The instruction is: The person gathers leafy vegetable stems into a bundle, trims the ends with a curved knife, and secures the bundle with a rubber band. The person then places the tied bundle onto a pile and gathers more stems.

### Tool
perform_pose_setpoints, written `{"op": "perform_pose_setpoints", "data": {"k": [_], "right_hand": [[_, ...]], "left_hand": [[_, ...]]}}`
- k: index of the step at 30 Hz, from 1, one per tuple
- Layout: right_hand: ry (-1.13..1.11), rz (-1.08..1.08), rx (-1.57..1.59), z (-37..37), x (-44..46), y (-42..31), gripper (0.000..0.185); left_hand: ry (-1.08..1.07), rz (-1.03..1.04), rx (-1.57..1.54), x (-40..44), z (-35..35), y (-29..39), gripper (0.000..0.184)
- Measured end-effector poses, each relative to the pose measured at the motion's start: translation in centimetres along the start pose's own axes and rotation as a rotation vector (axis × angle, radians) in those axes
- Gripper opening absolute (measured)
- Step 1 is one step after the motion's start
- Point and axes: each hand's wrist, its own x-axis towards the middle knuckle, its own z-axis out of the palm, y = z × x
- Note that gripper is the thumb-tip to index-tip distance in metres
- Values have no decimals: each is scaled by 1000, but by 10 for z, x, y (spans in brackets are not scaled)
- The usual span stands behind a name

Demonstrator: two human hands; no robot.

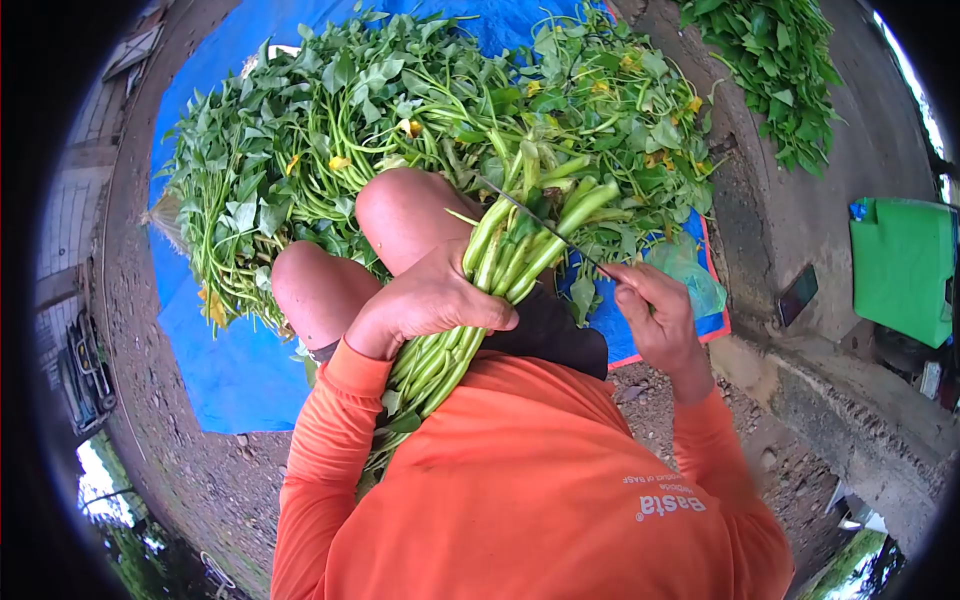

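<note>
My left hand (435, 300) is wrapped round a thick bundle of green leafy-vegetable stems (490, 265), held at a slant across my lap. The bundle's bare, pale stem ends point up and away from me, while its lower part lies along my forearm and shirt. In my right hand (655, 310), to the right of the bundle, is a thin dark-bladed knife (545, 226). Its blade crosses the bundle just below the stem ends; whether it has cut into them I cannot tell. Beyond my knees spreads a large heap of leafy stems (330, 110) with some yellow leaves.
Under the heap lies a blue tarp (235, 385) with a red edge. A clear greenish plastic bag (695, 278) rests at its right. More greens (780, 75), a phone (797, 295) and a green container (903, 265) are on the concrete ledge (850, 400) to the right.
</note>
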Motion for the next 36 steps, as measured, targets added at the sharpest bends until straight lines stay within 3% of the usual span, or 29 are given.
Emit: {"op": "perform_pose_setpoints", "data": {"k": [3, 4, 6, 7, 9, 11, 14, 17, 18, 20, 21, 22, 23, 25, 26, 29, 31, 35, 36], "right_hand": [[90, -95, 29, 23, 19, 18, 29], [17, 31, 42, 15, 21, 5, 28], [56, 38, 17, 15, 3, 24, 28], [73, 36, 7, 16, -8, 45, 29], [115, 260, -92, 29, -49, 137, 31], [247, 431, -150, 51, -88, 236, 34], [410, 400, -344, 74, -93, 295, 38], [214, 651, -600, 78, -86, 328, 44], [234, 578, -712, 79, -73, 322, 49], [364, 212, -525, 80, -12, 249, 55], [316, 290, -15, 88, 24, 185, 65], [129, 326, 409, 91, 55, 111, 75], [-128, 272, 753, 88, 79, 38, 96], [-519, 22, 1295, 132, 111, -17, 132], [-430, -164, 1210, 158, 133, -34, 141], [-490, 69, 1246, 169, 161, -83, 89], [-425, 75, 1203, 186, 165, -84, 74], [-345, 237, 1392, 216, 163, -83, 66], [-340, 237, 1389, 215, 165, -89, 66]], "left_hand": [[-26, 71, -19, 9, 16, -6, 59], [-22, 66, -15, 8, 17, -4, 59], [43, 91, -99, -6, 9, 2, 62], [83, 107, -139, -15, 2, 5, 64], [144, 40, -141, -33, -16, 5, 75], [166, 137, -176, -33, -15, 0, 74], [196, 85, -189, -37, -22, -9, 60], [237, 119, -306, -48, -25, -11, 60], [258, 140, -324, -51, -28, -15, 60], [238, 163, -418, -57, -39, -26, 69], [226, 167, -467, -63, -42, -30, 74], [261, 245, -514, -64, -37, -27, 76], [248, 240, -546, -66, -37, -26, 76], [224, 200, -580, -67, -37, -26, 73], [173, 177, -600, -65, -36, -29, 65], [85, 113, -667, -71, -48, -40, 45], [57, 88, -594, -81, -59, -50, 47], [292, 74, -533, -105, -60, -61, 60], [126, 274, -331, -108, -62, -58, 68]]}}
